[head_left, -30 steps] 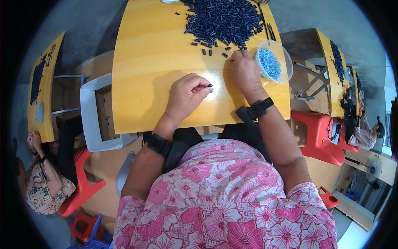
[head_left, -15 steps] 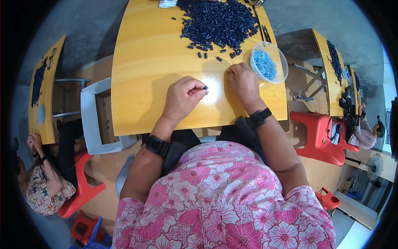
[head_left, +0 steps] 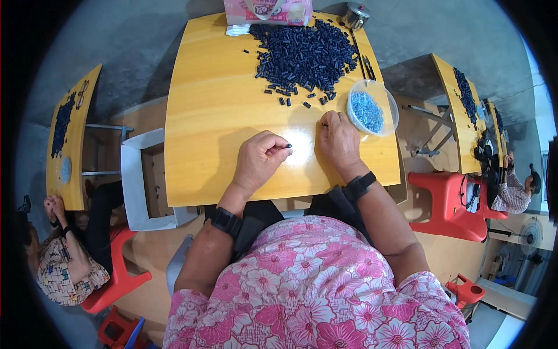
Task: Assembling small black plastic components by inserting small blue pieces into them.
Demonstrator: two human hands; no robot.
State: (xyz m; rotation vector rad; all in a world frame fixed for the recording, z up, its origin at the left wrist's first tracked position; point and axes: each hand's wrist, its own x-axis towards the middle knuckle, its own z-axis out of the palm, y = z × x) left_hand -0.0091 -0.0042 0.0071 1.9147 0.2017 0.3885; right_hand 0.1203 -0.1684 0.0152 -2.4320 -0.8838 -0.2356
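The right hand (head_left: 339,141) has drawn back from the clear bowl (head_left: 373,108) since a second ago and now lies curled, knuckles up, on the yellow bench (head_left: 215,116), just left of the bowl; whether it holds anything I cannot tell. The small dark piece (head_left: 288,146) sits pinched between thumb and fingertips of the left hand (head_left: 261,160), which rests on the bench to the left of the right hand, the piece lying between the two hands. The bowl holds pale blue bits and stands at the bench's right edge. Behind the bowl and to its left spreads a heap of dark pieces (head_left: 305,53), with a few strays scattered between the heap and the hands. Further back from the bowl stand a pink box (head_left: 267,10) and a small metal tin (head_left: 354,14). Both wrists carry black bands. Right of the bowl, off the bench, is a red stool (head_left: 450,200); a white crate (head_left: 145,180) sits at the bench's left side.
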